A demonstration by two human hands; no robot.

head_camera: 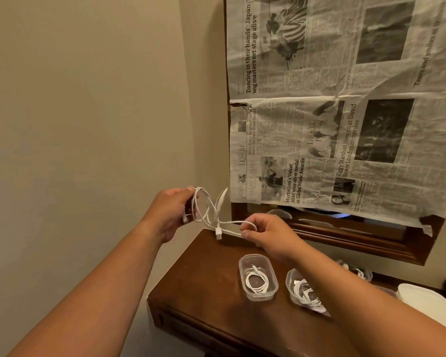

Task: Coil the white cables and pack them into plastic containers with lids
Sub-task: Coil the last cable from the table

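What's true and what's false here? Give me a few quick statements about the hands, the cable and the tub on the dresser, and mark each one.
1. The left hand and right hand both hold one thin white cable in the air. True.
2. The clear rectangular plastic container on the dark wooden tabletop holds a coiled white cable. True.
3. That container has its lid on. False: it stands open.
4. The right hand's fingers pinch the white USB plug. False: the plug hangs free between the hands.

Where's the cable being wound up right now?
In the head view, centre-left, the white cable hangs between the left hand and right hand, above the far corner of the wooden table.
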